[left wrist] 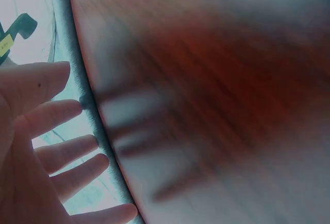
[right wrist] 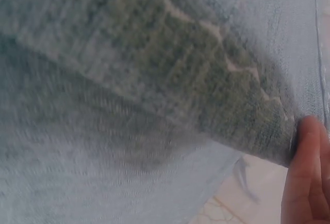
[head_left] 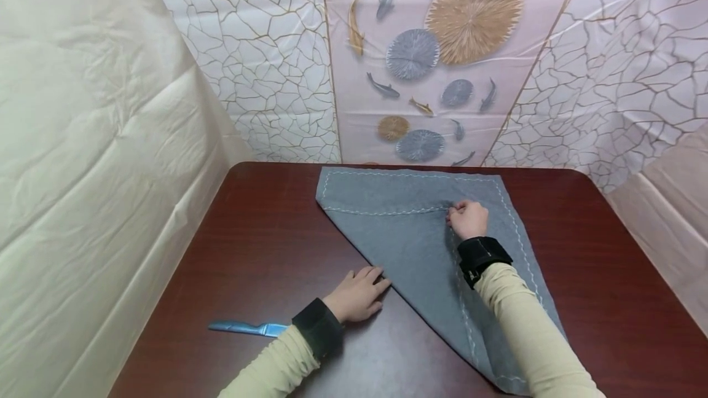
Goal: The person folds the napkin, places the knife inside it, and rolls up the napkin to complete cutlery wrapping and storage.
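A grey cloth (head_left: 387, 238) with white zigzag stitching lies folded along a slanting edge on the table. The right hand (head_left: 469, 218) pinches one corner of its upper layer, over the middle of the cloth. In the right wrist view, thumb and fingers (right wrist: 309, 152) grip that corner and the layer hangs away from the part below. At the fold, the left hand (head_left: 358, 293) lies with fingers spread, fingertips right at the edge. The left wrist view shows those straight fingers (left wrist: 77, 175) along the folded cloth edge (left wrist: 88, 98).
A blue knife-shaped tool (head_left: 243, 328) lies left of the left hand, its right end hidden by the wrist. Dark red-brown wood forms the table (head_left: 260, 232). A patterned sheet (head_left: 265, 54) hangs behind the far edge, with a cream sheet (head_left: 99, 140) at the left.
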A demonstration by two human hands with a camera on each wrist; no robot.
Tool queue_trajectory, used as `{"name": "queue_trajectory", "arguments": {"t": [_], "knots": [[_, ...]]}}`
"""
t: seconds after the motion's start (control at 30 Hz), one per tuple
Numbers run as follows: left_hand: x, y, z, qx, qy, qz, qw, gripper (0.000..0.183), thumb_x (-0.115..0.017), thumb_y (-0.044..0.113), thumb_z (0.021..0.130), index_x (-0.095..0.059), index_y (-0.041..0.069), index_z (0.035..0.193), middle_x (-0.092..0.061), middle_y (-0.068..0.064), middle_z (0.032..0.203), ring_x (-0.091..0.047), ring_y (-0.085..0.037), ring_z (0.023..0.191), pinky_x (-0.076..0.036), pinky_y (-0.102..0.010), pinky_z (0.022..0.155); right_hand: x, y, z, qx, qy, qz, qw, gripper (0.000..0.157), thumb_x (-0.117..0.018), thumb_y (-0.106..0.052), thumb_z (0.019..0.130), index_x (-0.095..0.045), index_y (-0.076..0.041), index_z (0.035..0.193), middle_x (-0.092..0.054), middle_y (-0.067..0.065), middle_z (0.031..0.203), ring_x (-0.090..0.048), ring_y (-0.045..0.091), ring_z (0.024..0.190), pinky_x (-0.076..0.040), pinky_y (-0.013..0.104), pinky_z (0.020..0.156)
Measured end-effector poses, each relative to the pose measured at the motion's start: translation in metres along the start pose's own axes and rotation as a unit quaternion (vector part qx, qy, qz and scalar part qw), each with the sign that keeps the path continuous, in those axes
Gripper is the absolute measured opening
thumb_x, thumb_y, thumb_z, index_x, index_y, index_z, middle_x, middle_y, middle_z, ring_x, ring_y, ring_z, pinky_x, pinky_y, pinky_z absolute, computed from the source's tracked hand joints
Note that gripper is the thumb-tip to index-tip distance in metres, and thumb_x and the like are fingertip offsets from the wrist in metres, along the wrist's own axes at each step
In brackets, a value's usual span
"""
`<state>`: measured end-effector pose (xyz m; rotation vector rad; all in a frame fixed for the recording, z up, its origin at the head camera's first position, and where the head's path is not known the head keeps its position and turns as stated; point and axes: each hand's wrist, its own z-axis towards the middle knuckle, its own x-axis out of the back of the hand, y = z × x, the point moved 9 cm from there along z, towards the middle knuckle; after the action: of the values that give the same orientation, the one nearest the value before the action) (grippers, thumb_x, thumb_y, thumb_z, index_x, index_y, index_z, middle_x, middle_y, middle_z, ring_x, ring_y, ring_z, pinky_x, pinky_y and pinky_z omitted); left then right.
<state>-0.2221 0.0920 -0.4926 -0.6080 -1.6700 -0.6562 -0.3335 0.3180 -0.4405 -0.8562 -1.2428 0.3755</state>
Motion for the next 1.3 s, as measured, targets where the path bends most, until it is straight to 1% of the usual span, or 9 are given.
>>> {"name": "queue_trajectory", "arguments": {"t": [0.33,0.4,0.43,0.63,0.67,0.77,0.9,1.03,1.3], "knots": [[-0.002,0.006,0.014,0.005,-0.015,-0.005,0.9999,0.05,-0.052,0.032,0.092,-0.039,0.019,0.139,-0.03,-0.007,0.145,-0.028,-0.018,0.132,-0.031,-0.046,0.099,0.02,0.012,0.015,0.001,0.043,-0.022,0.999,0.027,-0.046,-0.01,0.093,-0.056,0.01,0.109,-0.066,0.022,0.087,-0.062,0.033,0.079,-0.047,0.041,0.069],[-0.003,0.007,0.016,0.007,-0.019,-0.003,0.9998,0.051,-0.052,0.033,0.092,-0.038,0.019,0.139,-0.029,-0.006,0.145,-0.027,-0.017,0.132,-0.031,-0.046,0.099,0.022,0.017,0.017,0.0,0.044,-0.023,0.999,0.028,-0.046,-0.01,0.093,-0.056,0.01,0.11,-0.066,0.023,0.088,-0.062,0.033,0.081,-0.046,0.042,0.073],[-0.004,0.008,0.018,0.007,-0.02,-0.002,0.9998,0.051,-0.052,0.033,0.092,-0.038,0.02,0.139,-0.029,-0.006,0.145,-0.027,-0.017,0.132,-0.031,-0.046,0.1,0.023,0.019,0.018,-0.002,0.042,-0.019,0.999,0.028,-0.045,-0.01,0.094,-0.055,0.01,0.111,-0.065,0.024,0.089,-0.061,0.034,0.082,-0.044,0.043,0.08],[-0.006,0.011,0.026,-0.002,-0.015,0.006,0.9999,0.052,-0.051,0.034,0.092,-0.036,0.019,0.14,-0.027,-0.006,0.146,-0.025,-0.017,0.133,-0.03,-0.046,0.1,0.035,0.024,0.027,0.015,0.053,-0.026,0.998,0.029,-0.045,-0.013,0.094,-0.055,0.009,0.11,-0.062,0.028,0.097,-0.056,0.039,0.091,-0.039,0.047,0.087],[-0.006,0.011,0.028,-0.004,-0.014,0.007,0.9999,0.053,-0.051,0.034,0.092,-0.036,0.019,0.14,-0.027,-0.007,0.146,-0.025,-0.018,0.133,-0.03,-0.047,0.1,0.038,0.024,0.03,0.02,0.057,-0.031,0.998,0.029,-0.046,-0.013,0.094,-0.056,0.009,0.11,-0.062,0.028,0.098,-0.055,0.04,0.092,-0.041,0.047,0.083],[-0.006,0.013,0.033,-0.006,-0.017,0.008,0.9998,0.054,-0.051,0.034,0.092,-0.034,0.018,0.141,-0.025,-0.007,0.147,-0.024,-0.019,0.134,-0.03,-0.048,0.1,0.043,0.023,0.036,0.041,0.059,-0.047,0.996,0.028,-0.046,-0.013,0.094,-0.055,0.008,0.11,-0.061,0.028,0.1,-0.053,0.042,0.094,-0.038,0.048,0.085],[-0.004,0.016,0.039,-0.005,-0.023,0.002,0.9997,0.055,-0.051,0.034,0.093,-0.033,0.018,0.142,-0.023,-0.007,0.148,-0.023,-0.019,0.134,-0.03,-0.048,0.1,0.048,0.023,0.044,0.06,0.054,-0.063,0.995,0.027,-0.043,-0.009,0.093,-0.052,0.007,0.112,-0.061,0.027,0.099,-0.053,0.044,0.089,-0.037,0.05,0.084],[-0.004,0.017,0.047,0.0,-0.029,0.001,0.9996,0.055,-0.05,0.035,0.093,-0.032,0.019,0.142,-0.022,-0.005,0.149,-0.022,-0.019,0.135,-0.029,-0.048,0.101,0.055,0.024,0.051,0.069,0.053,-0.083,0.993,0.029,-0.04,-0.006,0.09,-0.051,0.007,0.113,-0.062,0.026,0.099,-0.052,0.046,0.089,-0.037,0.051,0.084],[-0.005,0.015,0.057,0.011,-0.04,0.009,0.9991,0.056,-0.048,0.037,0.093,-0.029,0.021,0.143,-0.019,-0.003,0.15,-0.019,-0.017,0.135,-0.027,-0.046,0.102,0.061,0.022,0.066,0.077,0.031,-0.075,0.994,0.032,-0.041,-0.003,0.087,-0.047,0.007,0.117,-0.06,0.025,0.108,-0.05,0.046,0.094,-0.036,0.052,0.085]]}}
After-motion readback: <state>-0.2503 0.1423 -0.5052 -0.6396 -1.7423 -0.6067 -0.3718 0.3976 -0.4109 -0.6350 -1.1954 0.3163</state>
